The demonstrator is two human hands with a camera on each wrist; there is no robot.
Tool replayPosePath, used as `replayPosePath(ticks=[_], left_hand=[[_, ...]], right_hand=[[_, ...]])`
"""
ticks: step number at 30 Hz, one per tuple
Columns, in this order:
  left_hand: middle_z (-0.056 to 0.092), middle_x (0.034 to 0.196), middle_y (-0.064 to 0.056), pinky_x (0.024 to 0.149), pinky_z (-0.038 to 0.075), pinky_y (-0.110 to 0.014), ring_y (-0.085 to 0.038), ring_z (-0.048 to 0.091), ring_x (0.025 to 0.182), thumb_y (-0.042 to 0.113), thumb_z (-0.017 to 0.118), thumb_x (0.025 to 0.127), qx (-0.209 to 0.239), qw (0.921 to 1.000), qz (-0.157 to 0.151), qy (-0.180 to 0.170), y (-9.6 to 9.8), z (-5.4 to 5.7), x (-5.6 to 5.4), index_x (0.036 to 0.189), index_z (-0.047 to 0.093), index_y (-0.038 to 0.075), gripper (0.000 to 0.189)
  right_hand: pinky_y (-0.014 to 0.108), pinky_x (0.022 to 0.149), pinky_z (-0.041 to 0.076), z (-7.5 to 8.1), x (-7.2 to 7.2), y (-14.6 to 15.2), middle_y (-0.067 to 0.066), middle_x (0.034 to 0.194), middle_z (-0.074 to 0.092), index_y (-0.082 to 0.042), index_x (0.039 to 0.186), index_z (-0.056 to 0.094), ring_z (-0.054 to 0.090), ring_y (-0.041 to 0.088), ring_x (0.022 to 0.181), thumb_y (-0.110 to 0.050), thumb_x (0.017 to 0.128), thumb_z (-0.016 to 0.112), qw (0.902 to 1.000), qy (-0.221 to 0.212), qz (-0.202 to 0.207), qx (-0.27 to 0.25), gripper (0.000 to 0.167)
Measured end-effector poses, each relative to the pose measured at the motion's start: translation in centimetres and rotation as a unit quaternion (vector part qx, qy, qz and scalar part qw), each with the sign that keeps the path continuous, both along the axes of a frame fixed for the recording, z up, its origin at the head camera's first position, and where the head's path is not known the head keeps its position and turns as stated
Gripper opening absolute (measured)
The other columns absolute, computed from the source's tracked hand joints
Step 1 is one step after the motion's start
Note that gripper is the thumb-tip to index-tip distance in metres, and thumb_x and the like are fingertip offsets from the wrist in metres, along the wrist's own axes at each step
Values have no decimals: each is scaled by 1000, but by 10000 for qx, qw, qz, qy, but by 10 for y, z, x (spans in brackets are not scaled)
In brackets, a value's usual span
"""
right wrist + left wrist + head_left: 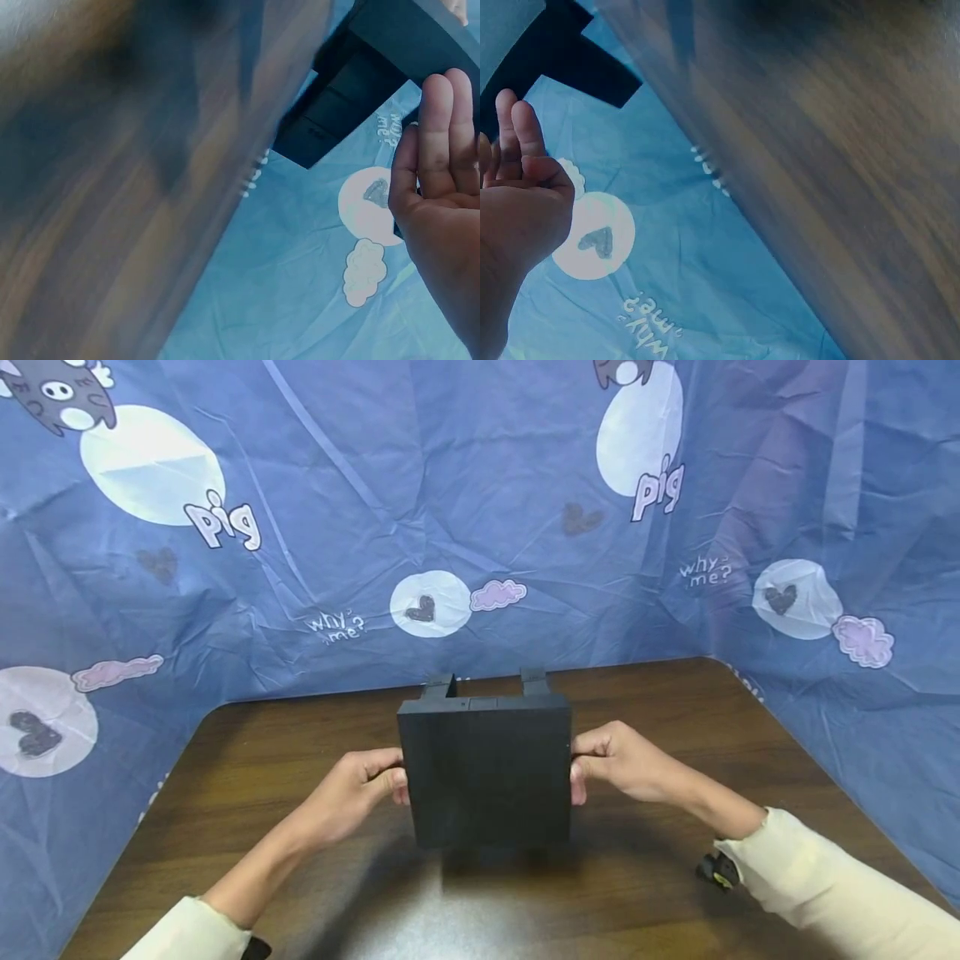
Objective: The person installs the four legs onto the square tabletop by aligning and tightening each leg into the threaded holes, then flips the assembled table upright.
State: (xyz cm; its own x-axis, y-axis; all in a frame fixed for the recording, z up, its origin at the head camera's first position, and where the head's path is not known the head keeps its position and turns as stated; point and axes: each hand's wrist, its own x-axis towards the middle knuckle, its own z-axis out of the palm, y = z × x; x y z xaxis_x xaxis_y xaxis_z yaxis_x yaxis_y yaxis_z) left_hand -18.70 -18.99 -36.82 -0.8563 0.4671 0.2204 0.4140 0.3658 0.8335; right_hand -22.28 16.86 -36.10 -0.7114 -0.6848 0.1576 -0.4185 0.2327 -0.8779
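Observation:
A black, flat, square panel-like object (487, 777) is held up over the table, its broad face towards me. Two short dark arms (536, 682) stick out behind its top edge; in the right wrist view one arm (341, 105) appears wide and flat. My left hand (367, 787) grips the left side edge, thumb on the near side. On the opposite edge, my right hand (618, 762) holds it the same way. Both wrist views show some fingers (436, 135) extended along the far side. The object's back is mostly hidden, and its exact kind is unclear.
The brown wood-grain table (300, 739) has rounded far corners. Blue printed cloth (487, 468) hangs behind it and along both sides. Beneath the object, a dark shadow falls on the shiny tabletop. A small black item (717, 870) shows by the right sleeve (817, 877).

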Motion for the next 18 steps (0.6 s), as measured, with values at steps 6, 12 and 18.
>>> replayPosePath(ticks=[6, 12, 18], left_hand=[[61, 73, -2, 72, 48, -29, -15, 60, 70, 8, 48, 100, -97, 9989, 309, -349, 3, 0, 1, 95, 63, 3, 17], [58, 69, -4, 72, 46, -29, -16, 56, 68, 14, 44, 103, -61, 9925, 626, -1044, 12, 7, 3, 91, 59, -2, 26], [53, 67, 0, 67, 40, -28, -14, 48, 65, 26, 39, 105, 147, 9717, 905, -2179, 19, 11, 6, 77, 54, 6, 37]], right_hand=[[30, 71, 50, -5, -3, -1, 14, 64, 66, 5, 71, 54, 66, 24, 62, -3, 93, 57, 9989, -405, 44, -246, 24], [33, 72, 47, -11, -2, -5, 8, 62, 64, 4, 72, 50, 63, 20, 59, -6, 99, 47, 9889, -1384, -233, -490, 28], [31, 69, 46, -15, 0, -8, 2, 61, 60, -8, 73, 50, 59, 14, 59, -14, 101, 45, 9665, -2405, -467, -760, 29]])
